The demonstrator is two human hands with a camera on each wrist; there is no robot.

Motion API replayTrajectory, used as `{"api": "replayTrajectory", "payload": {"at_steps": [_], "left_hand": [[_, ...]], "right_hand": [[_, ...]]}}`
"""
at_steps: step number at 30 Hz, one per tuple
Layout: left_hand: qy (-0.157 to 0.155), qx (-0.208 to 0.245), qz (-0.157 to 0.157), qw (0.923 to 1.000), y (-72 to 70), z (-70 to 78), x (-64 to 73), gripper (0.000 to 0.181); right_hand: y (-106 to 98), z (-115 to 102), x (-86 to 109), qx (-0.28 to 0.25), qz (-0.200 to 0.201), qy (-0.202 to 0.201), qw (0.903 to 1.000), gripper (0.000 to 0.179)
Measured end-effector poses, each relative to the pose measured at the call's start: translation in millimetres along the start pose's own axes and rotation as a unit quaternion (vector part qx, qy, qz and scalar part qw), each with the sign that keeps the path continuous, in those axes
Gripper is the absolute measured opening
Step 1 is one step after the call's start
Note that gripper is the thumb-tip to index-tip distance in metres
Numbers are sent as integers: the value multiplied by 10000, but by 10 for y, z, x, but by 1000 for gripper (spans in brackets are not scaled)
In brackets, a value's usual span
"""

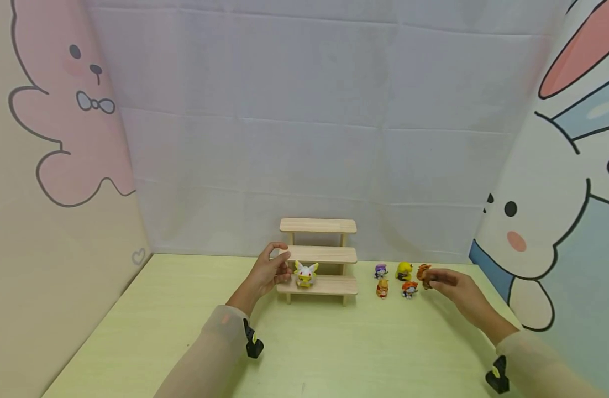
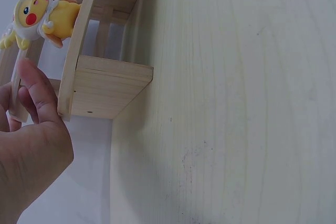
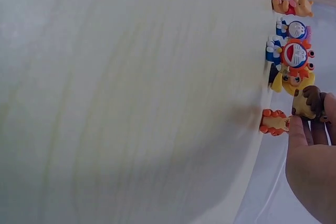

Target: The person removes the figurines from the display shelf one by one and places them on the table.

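A small yellow Pikachu figurine in a white hood (image 1: 305, 275) stands on the lowest step of a three-step wooden display shelf (image 1: 324, 255). At the shelf's left end is my left hand (image 1: 268, 272), its fingers loosely bent beside the steps; the left wrist view has its fingertips close to the shelf edge, below the figurine. To the right, my right hand (image 1: 461, 292) pinches a brown and tan figurine (image 3: 308, 103) between thumb and fingers. Just beside it an orange figurine (image 3: 274, 123) stands on the table; the fingers partly cover the brown one.
Several figurines stand right of the shelf: a purple-hatted one (image 1: 381, 271), a yellow one (image 1: 404, 271), a Winnie the Pooh (image 1: 382, 288) and a Doraemon in an orange-red hat (image 1: 409, 289). A white cloth (image 1: 304, 138) hangs behind the pale table (image 1: 324, 348); printed panels flank both sides.
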State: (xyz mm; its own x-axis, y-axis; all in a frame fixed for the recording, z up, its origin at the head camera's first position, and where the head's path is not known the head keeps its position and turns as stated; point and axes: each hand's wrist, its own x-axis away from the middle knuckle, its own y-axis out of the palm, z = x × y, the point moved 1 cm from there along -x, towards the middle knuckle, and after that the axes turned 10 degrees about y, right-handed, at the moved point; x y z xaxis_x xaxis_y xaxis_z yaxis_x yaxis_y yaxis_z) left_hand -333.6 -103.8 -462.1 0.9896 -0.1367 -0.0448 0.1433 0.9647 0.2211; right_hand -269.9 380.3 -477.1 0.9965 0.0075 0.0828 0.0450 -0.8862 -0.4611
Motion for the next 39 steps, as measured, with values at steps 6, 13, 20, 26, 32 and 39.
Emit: {"api": "replayTrajectory", "payload": {"at_steps": [6,13,20,26,32,39], "left_hand": [[20,53,-17,10000,-9,-17,-18,25],[49,-4,-70,10000,1,2,-7,27],[41,-6,-99,9999,-5,1,-4,29],[37,9,-92,9999,1,12,12,29],[53,-23,-85,9999,2,14,16,30],[49,-5,-134,9999,-4,10,19,30]], "right_hand": [[33,85,5,30,25,-14,10000,49],[64,192,5,20,0,133,9999,45],[87,232,11,-332,-118,286,9990,46],[95,260,-15,-325,-44,230,9992,44],[97,268,-7,-226,-12,243,9994,46],[90,258,15,-243,-59,252,9994,49]]}}
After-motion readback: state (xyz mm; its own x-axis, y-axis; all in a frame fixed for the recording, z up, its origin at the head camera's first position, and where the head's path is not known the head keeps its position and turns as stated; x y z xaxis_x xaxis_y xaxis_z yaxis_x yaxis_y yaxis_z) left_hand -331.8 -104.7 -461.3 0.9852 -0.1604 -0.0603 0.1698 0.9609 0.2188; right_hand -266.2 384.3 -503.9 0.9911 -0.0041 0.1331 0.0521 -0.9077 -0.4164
